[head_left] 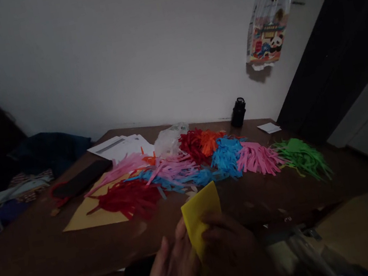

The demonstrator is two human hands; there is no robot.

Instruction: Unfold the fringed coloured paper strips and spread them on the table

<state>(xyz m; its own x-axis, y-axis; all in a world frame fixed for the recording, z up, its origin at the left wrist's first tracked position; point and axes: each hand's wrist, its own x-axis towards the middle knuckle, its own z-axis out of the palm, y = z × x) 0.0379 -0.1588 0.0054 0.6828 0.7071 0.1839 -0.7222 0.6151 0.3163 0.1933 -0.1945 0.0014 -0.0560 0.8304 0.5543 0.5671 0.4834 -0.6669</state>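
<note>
A folded piece of yellow paper (201, 215) stands upright in front of me, just before the table's near edge. My left hand (171, 272) holds it from the left, thumb and fingers pressed against its lower part. My right hand (232, 247) grips it from the right, fingers curled over its lower edge. Behind it on the brown table (34, 252) lie heaps of cut paper strips: dark red (129, 199), pink (258, 157), blue (225, 155), orange (210, 140) and green (302, 156).
A yellow sheet (84, 216) lies under the dark red strips. A black flat object (81, 178), white papers (118, 146), a clear plastic bag (170, 139) and a small black bottle (238, 112) sit further back. A printed bag (269, 15) hangs on the wall. Clothes (18, 184) lie piled at left.
</note>
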